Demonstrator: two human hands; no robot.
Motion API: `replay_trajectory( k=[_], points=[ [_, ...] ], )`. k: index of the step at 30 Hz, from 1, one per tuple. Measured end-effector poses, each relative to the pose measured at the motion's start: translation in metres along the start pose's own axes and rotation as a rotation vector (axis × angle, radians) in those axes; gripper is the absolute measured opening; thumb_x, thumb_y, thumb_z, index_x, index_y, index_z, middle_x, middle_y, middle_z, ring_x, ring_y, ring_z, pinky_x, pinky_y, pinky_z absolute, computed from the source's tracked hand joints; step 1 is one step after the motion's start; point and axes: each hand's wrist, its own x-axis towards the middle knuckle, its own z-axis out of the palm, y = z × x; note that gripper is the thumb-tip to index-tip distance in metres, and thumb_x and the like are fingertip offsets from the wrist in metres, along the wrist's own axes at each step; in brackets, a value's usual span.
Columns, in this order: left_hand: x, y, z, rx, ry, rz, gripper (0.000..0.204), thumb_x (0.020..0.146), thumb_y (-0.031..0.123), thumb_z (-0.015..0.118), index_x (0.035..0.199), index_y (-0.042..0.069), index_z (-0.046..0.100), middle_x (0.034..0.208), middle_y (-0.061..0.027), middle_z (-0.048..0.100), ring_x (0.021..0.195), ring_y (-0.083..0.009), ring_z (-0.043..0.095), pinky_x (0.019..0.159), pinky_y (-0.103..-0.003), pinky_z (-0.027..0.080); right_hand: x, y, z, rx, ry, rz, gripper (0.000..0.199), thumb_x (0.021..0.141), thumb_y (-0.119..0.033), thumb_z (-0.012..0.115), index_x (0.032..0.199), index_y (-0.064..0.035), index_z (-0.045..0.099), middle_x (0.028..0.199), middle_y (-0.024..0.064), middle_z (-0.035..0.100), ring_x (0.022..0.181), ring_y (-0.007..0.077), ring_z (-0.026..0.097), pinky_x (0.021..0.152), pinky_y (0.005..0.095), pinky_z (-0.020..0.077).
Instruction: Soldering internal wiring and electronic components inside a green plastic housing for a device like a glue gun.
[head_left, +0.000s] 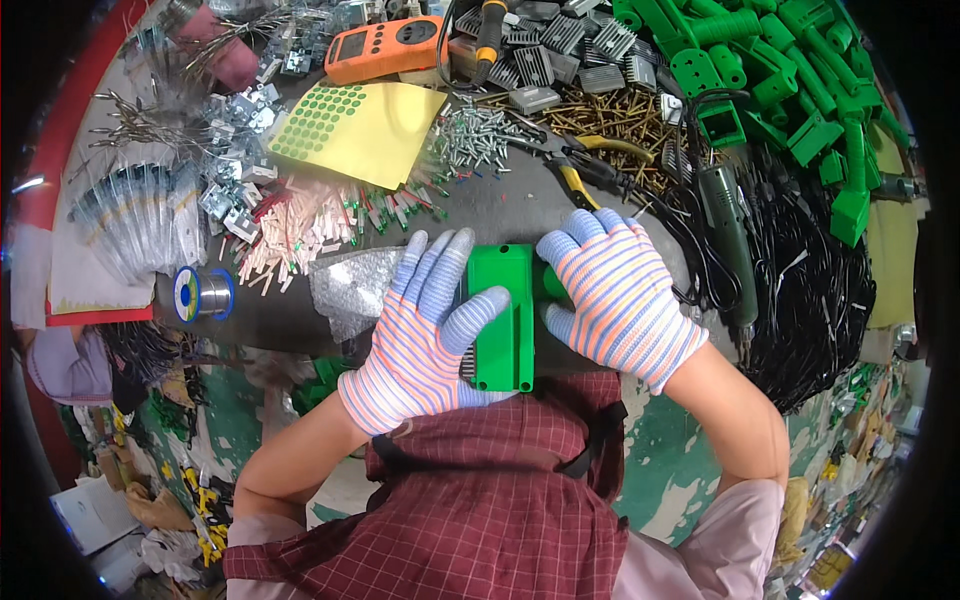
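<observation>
A green rectangular plastic housing (518, 320) with dark holes at its corners stands lengthwise at the near edge of the table. My left hand (420, 325), in a striped knit glove, grips it from the left, with the thumb across its face. Dark ribs show along the housing's left side, under that thumb. My gloved right hand (625, 300) is closed around a green plastic piece (552, 284) just right of the housing. Most of that piece is hidden by the fingers, and I cannot tell whether it joins the housing.
Behind my hands lie yellow-handled pliers (572, 180), brass screws (610, 135), silver screws (470, 138) and a yellow sticker sheet (360, 130). At the right are an electric screwdriver (728, 235), black cables (805, 290) and green housings (770, 70). A solder spool (205, 295) stands left.
</observation>
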Motion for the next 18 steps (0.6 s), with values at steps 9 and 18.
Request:
replay_trajectory(
  k=[9,18],
  points=[
    [-0.004,-0.004,-0.004,-0.012,0.017,-0.006,0.095,0.065,0.065,0.075,0.141,0.017,0.045,0.15,-0.0307,0.032,0.138,-0.0476,0.035,0.118,-0.059,0.019,0.001,0.012,0.0,0.077,0.012,-0.117,0.047,0.069,-0.032,0.076,0.106,-0.0071,0.06,0.097,0.014,0.058,0.095,0.0354,0.059,0.083,0.0469,0.0461],
    [0.003,-0.02,-0.033,-0.255,-0.242,-0.053,0.088,0.082,0.043,0.071,0.151,0.008,0.03,0.149,-0.0222,0.04,0.141,-0.0385,0.036,0.12,-0.053,0.019,0.01,0.008,-0.003,0.047,-0.095,-0.044,0.05,0.068,-0.034,0.076,0.106,-0.0066,0.059,0.098,0.0166,0.059,0.095,0.0371,0.06,0.084,0.0475,0.0471]
  ],
)
